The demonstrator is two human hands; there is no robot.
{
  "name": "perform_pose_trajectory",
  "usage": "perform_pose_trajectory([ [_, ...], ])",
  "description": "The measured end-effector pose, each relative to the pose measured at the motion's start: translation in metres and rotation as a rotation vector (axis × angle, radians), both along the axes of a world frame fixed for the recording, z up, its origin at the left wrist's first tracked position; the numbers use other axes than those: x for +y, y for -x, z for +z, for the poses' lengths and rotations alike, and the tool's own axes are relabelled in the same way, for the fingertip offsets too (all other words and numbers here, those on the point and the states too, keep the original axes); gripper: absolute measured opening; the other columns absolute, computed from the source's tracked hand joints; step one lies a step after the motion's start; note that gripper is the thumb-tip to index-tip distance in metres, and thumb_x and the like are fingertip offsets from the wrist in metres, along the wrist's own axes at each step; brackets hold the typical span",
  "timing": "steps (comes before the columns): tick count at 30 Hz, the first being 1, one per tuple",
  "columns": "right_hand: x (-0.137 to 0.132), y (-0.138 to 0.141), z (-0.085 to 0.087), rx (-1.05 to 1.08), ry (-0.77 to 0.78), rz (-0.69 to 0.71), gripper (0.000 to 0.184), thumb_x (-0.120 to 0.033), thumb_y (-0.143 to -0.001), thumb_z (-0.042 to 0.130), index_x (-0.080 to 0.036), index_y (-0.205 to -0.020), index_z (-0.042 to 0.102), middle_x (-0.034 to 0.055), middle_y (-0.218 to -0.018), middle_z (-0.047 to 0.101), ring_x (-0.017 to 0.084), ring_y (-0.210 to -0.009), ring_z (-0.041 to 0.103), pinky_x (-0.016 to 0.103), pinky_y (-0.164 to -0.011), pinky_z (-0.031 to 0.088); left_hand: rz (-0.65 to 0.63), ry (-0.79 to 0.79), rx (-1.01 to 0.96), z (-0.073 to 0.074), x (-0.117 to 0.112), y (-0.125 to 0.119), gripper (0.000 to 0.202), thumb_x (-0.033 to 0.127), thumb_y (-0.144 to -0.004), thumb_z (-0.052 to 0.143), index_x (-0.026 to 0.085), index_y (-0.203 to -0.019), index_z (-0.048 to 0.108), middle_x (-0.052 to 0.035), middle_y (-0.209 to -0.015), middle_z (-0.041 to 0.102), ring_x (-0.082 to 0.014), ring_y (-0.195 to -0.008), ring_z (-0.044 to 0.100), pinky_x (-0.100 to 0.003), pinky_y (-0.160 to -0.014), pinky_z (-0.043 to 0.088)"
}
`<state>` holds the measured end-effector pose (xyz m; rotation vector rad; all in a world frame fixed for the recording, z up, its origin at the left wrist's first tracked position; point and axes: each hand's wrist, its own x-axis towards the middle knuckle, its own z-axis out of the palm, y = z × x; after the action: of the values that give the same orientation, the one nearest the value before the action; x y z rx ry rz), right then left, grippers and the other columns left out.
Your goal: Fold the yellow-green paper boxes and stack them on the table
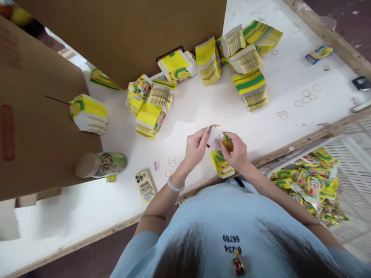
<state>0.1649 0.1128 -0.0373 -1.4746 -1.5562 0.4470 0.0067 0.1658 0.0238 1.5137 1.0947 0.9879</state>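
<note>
My left hand (196,147) pinches the edge of a small packet (213,139) whose white side shows. On its other side my right hand (236,151) grips the same packet, fingers closed around a yellow-green printed part. Whether it is a pouch or a folded card sleeve I cannot make out. Just below, at the table's front edge, lies a short stack of yellow and green printed packets (222,164). The right hand is above this stack; whether they touch is unclear.
Bundles of yellow packets (208,61) stand along a cardboard box (139,34). A phone (145,186), a jar (101,165) and several rubber bands (306,99) lie on the white table (185,106). At the right, a white plastic basket (355,162) holds filled packets (313,181).
</note>
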Motion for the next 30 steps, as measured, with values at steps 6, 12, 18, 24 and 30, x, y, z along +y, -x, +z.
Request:
perform_pose_trajectory([
  [6, -0.016, -0.004, 0.021, 0.194, -0.021, -0.038, 0.040, -0.046, -0.106, 0.032, -0.026, -0.131, 0.055, 0.0139, -0.123, 0.069, 0.028, -0.118, 0.067, 0.047, -0.102, 0.055, -0.275, -0.121, -0.073, -0.024, -0.022, -0.008, 0.094, 0.077, -0.083, 0.061, 0.028, -0.159, 0.036, -0.0184, -0.160, 0.044, -0.0354, -0.146, 0.046, -0.049, -0.114, 0.048],
  [12, -0.019, 0.009, 0.028, 0.339, 0.054, -0.121, 0.044, -0.052, -0.105, 0.031, -0.028, -0.129, 0.059, 0.0131, -0.139, 0.061, 0.031, -0.140, 0.051, 0.053, -0.114, 0.044, -0.365, -0.126, -0.062, -0.043, -0.053, -0.019, 0.069, 0.063, -0.097, 0.050, 0.027, -0.155, 0.041, -0.0174, -0.151, 0.053, -0.0357, -0.139, 0.052, -0.054, -0.118, 0.042],
  [18, -0.018, 0.013, 0.031, 0.565, 0.132, -0.196, 0.037, -0.058, -0.100, 0.050, -0.023, -0.098, 0.064, 0.0001, -0.076, 0.065, 0.016, -0.066, 0.060, 0.029, -0.062, 0.052, -0.162, -0.014, 0.056, -0.035, -0.060, -0.014, 0.049, 0.057, -0.104, 0.040, 0.016, -0.123, 0.059, -0.0082, -0.094, 0.070, -0.0194, -0.078, 0.065, -0.032, -0.073, 0.055],
  [24, -0.029, 0.001, 0.032, 0.783, 0.341, 0.087, 0.043, -0.059, -0.090, 0.068, -0.024, -0.114, 0.063, -0.0020, -0.072, 0.067, 0.014, -0.061, 0.060, 0.026, -0.057, 0.051, -0.075, 0.149, -0.006, -0.037, -0.061, -0.005, 0.045, 0.059, -0.104, 0.041, 0.019, -0.095, 0.059, 0.0008, -0.072, 0.059, -0.0119, -0.061, 0.052, -0.025, -0.058, 0.045],
  [30, -0.053, 0.006, 0.026, 0.858, 0.390, -0.114, 0.053, -0.052, -0.089, 0.073, -0.026, -0.126, 0.047, -0.0109, -0.057, 0.059, 0.010, -0.047, 0.053, 0.020, -0.048, 0.044, -0.230, 0.363, -0.251, -0.049, -0.083, -0.004, 0.058, 0.060, -0.097, 0.057, 0.020, -0.139, 0.050, -0.0062, -0.100, 0.072, -0.0154, -0.081, 0.068, -0.028, -0.075, 0.057],
])
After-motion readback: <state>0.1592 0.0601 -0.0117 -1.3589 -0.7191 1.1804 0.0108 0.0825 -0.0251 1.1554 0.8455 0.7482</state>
